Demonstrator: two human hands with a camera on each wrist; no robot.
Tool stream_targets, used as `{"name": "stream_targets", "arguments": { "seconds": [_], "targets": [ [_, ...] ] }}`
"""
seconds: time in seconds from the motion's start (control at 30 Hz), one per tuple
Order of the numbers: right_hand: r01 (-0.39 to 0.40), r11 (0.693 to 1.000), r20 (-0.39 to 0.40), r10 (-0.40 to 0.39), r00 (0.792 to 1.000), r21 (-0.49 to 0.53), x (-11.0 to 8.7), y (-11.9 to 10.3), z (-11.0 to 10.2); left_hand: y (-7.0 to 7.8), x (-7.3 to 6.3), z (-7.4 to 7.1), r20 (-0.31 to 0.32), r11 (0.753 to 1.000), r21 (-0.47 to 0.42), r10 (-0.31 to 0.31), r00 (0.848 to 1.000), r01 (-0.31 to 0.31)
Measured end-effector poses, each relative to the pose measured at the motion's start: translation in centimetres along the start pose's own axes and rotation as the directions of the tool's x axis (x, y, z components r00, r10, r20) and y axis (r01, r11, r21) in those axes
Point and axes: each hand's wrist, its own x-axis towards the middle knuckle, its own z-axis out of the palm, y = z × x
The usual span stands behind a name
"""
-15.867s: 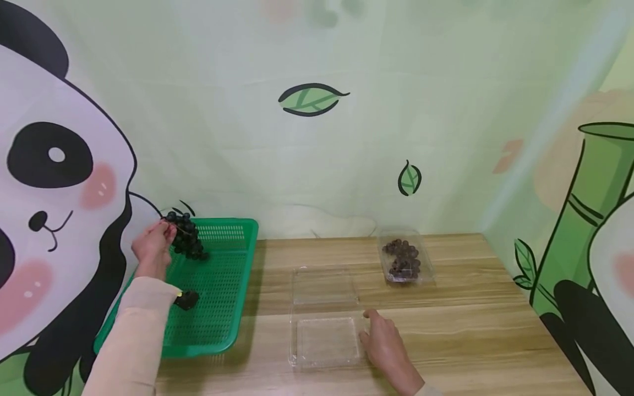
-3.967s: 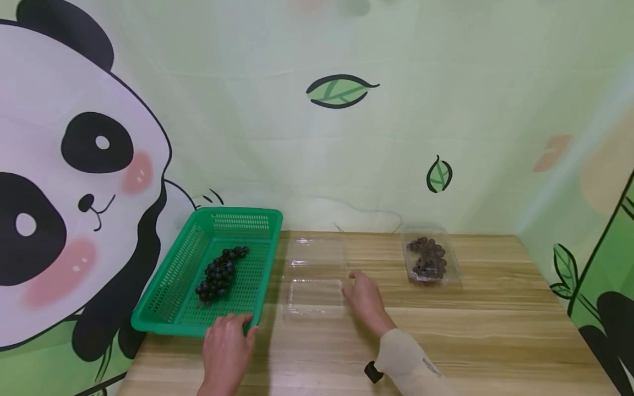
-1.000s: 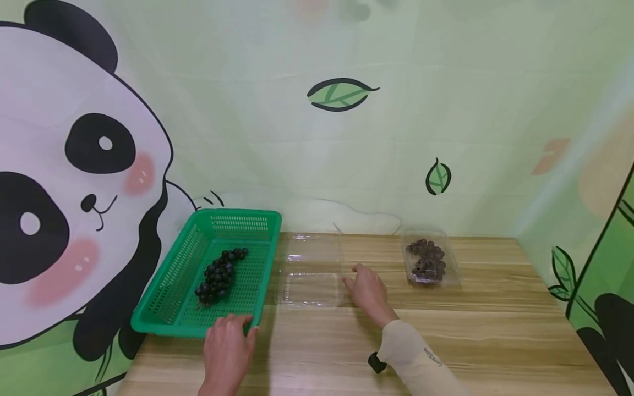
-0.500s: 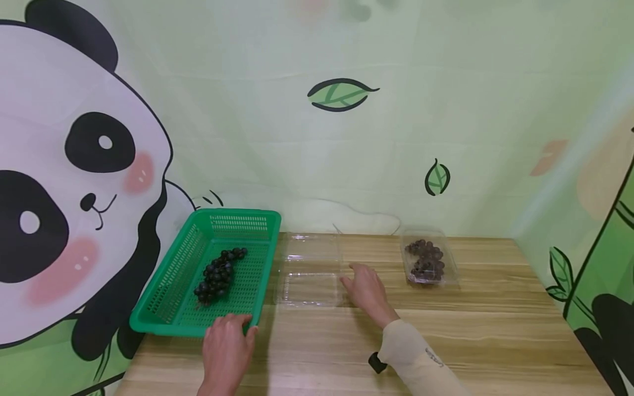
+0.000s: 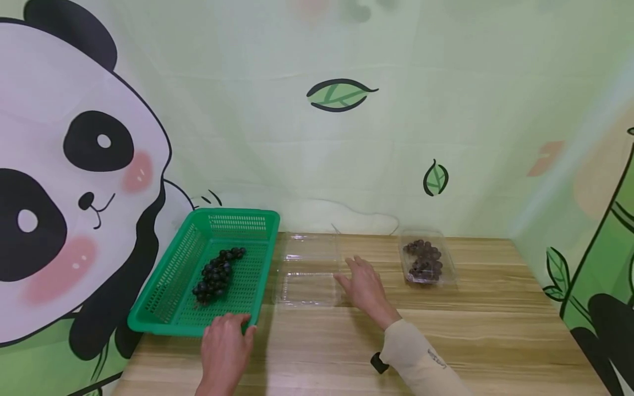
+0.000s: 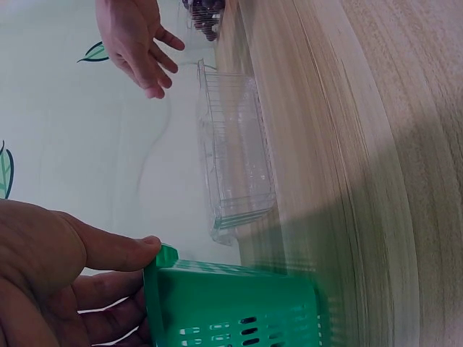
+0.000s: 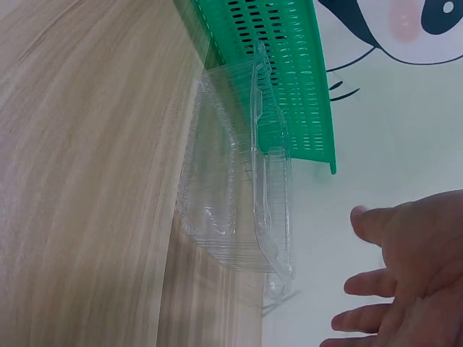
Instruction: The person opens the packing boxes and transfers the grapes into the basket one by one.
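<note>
right hand [image 5: 365, 286] apparently lifted off clear clamshell [image 5: 308, 275]

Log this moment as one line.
left hand: grips green basket rim | right hand: open beside clear clamshell | grapes: in basket

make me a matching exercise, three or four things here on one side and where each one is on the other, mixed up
Things:
1. dark grapes
2. open clear box
3. left hand
4. brownish grapes

Places:
a. inside the closed clear box on the right
b. on the basket's near rim
c. on the table, empty, beside the right hand
d. inside the green basket

Pairs: 1-d, 2-c, 3-b, 4-a
</note>
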Motion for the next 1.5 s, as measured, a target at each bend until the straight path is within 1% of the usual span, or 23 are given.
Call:
{"name": "stream_targets", "arguments": {
  "seconds": [0.13,0.33,0.7,0.83,0.97,1.07,1.2,1.43,1.5],
  "targets": [
    [0.024,1.0,0.03,-0.024,0.999,-0.001,-0.2,-0.1,-0.3,0.0,0.0,-0.1,0.015,1.0,-0.001,-0.009,1.0,0.009],
    [0.084,0.996,0.045,-0.083,0.996,-0.029,-0.5,0.1,-0.6,0.0,0.1,0.0,0.016,1.0,-0.003,-0.011,1.0,0.011],
    [0.129,0.988,0.02,-0.128,0.992,-0.086,-0.8,0.9,-0.7,0.1,0.0,-0.1,0.016,1.0,-0.005,-0.006,1.0,0.006],
    [0.108,0.99,0.032,-0.105,0.994,-0.086,-1.0,1.1,-0.9,0.0,0.0,0.0,0.02,1.0,-0.006,-0.011,1.0,0.011],
    [0.104,0.99,0.016,-0.103,0.995,-0.094,-1.1,1.5,-1.2,0.0,0.0,0.1,0.026,1.0,-0.008,-0.02,0.999,0.02],
    [0.108,0.987,0.0,-0.109,0.994,-0.115,-1.1,1.8,-1.5,0.0,0.1,0.1,0.022,1.0,-0.009,-0.015,1.0,0.016],
    [0.098,0.986,0.001,-0.099,0.995,-0.132,-1.3,2.3,-1.9,0.2,0.1,0.0,0.022,1.0,-0.011,-0.013,1.0,0.013],
    [0.078,0.984,0.0,-0.079,0.997,-0.159,-1.4,3.2,-2.6,0.2,0.1,-0.1,0.042,1.0,-0.008,-0.024,0.999,0.024],
    [0.071,0.985,-0.002,-0.072,0.997,-0.155,-1.5,3.5,-2.8,0.2,0.1,0.0,0.04,1.0,-0.011,-0.022,0.999,0.023]
  ]
}}
